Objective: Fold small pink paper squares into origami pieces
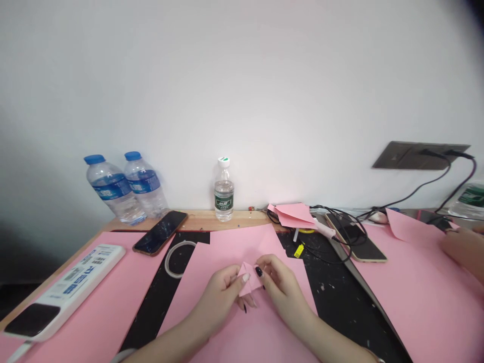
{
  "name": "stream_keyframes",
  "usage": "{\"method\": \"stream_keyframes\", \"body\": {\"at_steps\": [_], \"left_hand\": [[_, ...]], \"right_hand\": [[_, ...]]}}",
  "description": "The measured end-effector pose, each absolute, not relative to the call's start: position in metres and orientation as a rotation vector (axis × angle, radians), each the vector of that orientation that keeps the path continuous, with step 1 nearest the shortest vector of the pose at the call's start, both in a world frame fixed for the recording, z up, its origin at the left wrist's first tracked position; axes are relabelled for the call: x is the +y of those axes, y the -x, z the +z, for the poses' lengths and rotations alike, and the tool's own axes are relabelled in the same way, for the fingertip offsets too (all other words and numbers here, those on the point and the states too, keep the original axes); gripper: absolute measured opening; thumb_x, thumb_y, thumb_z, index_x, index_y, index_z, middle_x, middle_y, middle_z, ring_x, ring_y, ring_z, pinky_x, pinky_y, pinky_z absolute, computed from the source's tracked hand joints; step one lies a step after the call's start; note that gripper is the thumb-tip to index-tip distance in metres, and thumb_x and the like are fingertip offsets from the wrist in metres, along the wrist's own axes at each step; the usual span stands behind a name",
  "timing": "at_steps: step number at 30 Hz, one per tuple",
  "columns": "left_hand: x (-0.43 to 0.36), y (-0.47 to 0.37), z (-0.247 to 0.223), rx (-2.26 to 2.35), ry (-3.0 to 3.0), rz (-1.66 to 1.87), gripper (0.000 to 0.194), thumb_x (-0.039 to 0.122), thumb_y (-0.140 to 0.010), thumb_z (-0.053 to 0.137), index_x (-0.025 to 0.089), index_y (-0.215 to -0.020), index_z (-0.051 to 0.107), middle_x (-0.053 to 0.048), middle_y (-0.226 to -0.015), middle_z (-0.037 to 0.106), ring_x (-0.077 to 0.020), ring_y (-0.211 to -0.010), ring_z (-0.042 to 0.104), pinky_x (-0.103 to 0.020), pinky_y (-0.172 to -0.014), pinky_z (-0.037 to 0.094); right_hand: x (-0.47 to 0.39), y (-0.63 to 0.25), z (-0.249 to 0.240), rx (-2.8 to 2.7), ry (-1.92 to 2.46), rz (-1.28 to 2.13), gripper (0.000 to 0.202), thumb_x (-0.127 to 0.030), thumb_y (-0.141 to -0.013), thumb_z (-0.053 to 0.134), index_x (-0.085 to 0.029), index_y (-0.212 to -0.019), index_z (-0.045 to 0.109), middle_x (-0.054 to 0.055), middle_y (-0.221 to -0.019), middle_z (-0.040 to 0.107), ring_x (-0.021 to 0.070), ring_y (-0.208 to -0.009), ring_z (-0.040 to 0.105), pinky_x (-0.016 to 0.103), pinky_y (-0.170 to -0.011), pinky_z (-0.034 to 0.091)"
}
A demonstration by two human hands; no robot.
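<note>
A small folded piece of pink paper point(247, 286) is held up between both hands, with crease lines showing on its face. My left hand point(226, 288) pinches its left side, the thumb lying flat on the front and fingers curled behind. On the right side, my right hand point(278, 282) grips it between a dark-nailed thumb and the fingers. Part of the folded paper is covered by the thumbs. Beneath the hands lies a large pink sheet point(242, 242) on a black mat point(333, 297).
Left: a white power strip point(75, 287), a phone point(161, 233), a tape roll point(168, 262) and two leaning water bottles point(145, 186). Behind stands another bottle point(224, 194). Right: folded pink paper point(293, 216), black cables point(340, 257), a second phone point(363, 242) and another person's hand point(463, 247).
</note>
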State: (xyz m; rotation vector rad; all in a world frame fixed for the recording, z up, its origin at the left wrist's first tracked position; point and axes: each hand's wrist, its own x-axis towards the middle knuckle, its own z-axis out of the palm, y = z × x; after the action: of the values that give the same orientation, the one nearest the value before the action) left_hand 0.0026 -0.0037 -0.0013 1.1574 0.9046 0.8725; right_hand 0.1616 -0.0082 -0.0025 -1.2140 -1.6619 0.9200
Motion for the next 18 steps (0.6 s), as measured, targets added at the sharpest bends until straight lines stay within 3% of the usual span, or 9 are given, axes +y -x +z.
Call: {"method": "stream_keyframes", "body": {"at_steps": [3, 7, 18], "left_hand": [[-0.0027, -0.0018, 0.0021, 0.892, -1.144, 0.906, 0.027, 0.037, -0.085, 0.052, 0.012, -0.085, 0.063, -0.004, -0.067, 0.065, -0.0153, -0.059, 0.060, -0.026, -0.056, 0.048], [-0.0019, -0.0007, -0.0004, 0.837, -1.129, 0.905, 0.029, 0.038, -0.086, 0.052, 0.015, -0.095, 0.066, -0.006, -0.085, 0.067, -0.0192, -0.077, 0.062, -0.032, -0.069, 0.052], [-0.0040, -0.0023, 0.0033, 0.726, -0.948, 0.902, 0.027, 0.037, -0.082, 0.060, 0.017, -0.097, 0.069, -0.009, -0.098, 0.070, -0.0233, -0.092, 0.063, -0.043, -0.090, 0.046]], "right_hand": [[-0.0096, -0.1620, -0.0008, -1.737, 1.185, 0.726, 0.025, -0.008, -0.081, 0.047, -0.019, -0.100, 0.059, 0.005, -0.088, 0.059, 0.0156, -0.068, 0.055, 0.026, -0.058, 0.044], [-0.0094, -0.1607, 0.0011, -1.775, 1.137, 0.600, 0.031, -0.006, -0.076, 0.052, -0.019, -0.102, 0.062, 0.010, -0.099, 0.062, 0.0193, -0.080, 0.060, 0.028, -0.063, 0.050], [-0.0094, -0.1649, 0.0010, -1.725, 1.187, 0.484, 0.034, -0.007, -0.079, 0.049, -0.020, -0.104, 0.067, 0.010, -0.096, 0.071, 0.0230, -0.083, 0.066, 0.036, -0.073, 0.055]]}}
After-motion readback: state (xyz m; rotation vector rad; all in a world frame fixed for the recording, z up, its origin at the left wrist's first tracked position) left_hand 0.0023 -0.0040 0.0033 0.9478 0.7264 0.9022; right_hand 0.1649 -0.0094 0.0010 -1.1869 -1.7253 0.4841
